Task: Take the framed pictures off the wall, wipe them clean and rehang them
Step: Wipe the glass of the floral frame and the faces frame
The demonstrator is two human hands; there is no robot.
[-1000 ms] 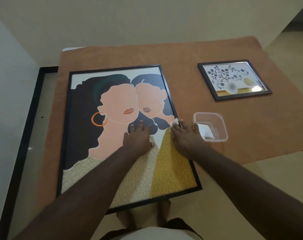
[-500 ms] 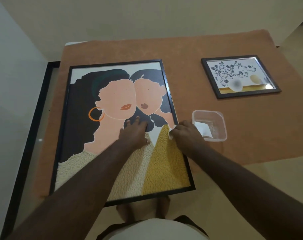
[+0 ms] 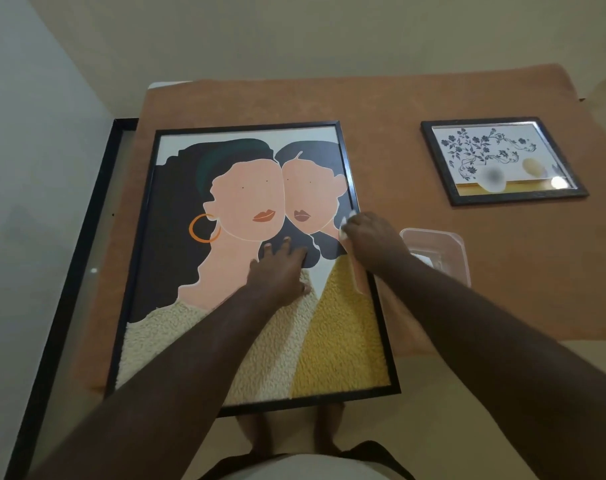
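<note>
A large black-framed picture (image 3: 225, 188) of two stylised women lies flat on the orange-covered table (image 3: 391, 98). My left hand (image 3: 277, 271) presses flat on its glass near the middle, fingers spread. My right hand (image 3: 371, 237) grips a small white wipe (image 3: 346, 223) against the glass close to the frame's right edge. A smaller dark-framed floral picture (image 3: 502, 161) lies flat at the table's right.
A clear plastic tub (image 3: 440, 251) holding white wipes stands just right of my right hand. A long black-framed panel (image 3: 69, 258) lies along the table's left side by the wall. The big picture's near edge overhangs the table, above my feet.
My right hand has slid the wipe up along the picture's right edge, away from me. My left hand stays pressed on the glass.
</note>
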